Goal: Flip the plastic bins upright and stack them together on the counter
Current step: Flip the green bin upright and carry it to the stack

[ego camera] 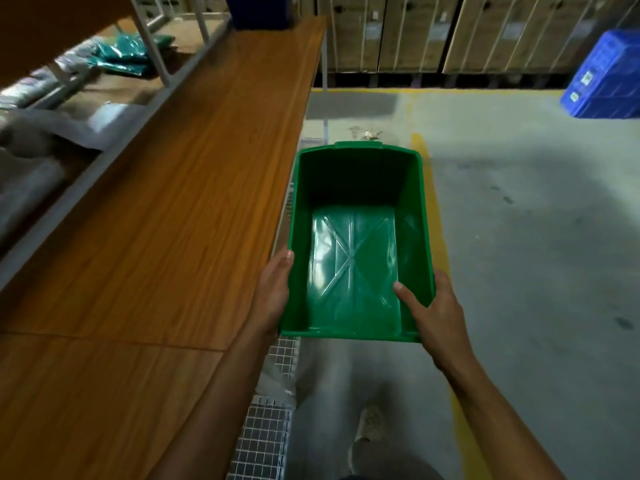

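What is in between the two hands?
The green bin is between them. The left hand holds its left side and the right hand holds its right side, thumb inside. The head view shows the bin open side up and empty.

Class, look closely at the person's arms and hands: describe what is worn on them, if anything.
Nothing is worn: the left hand and right hand are bare, without gloves, and no rings, watch or bracelets show. Both forearms are uncovered up to the frame's edge; no sleeve shows.

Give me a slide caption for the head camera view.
Both hands, left and right, hold an upright green bin beside the wooden counter.
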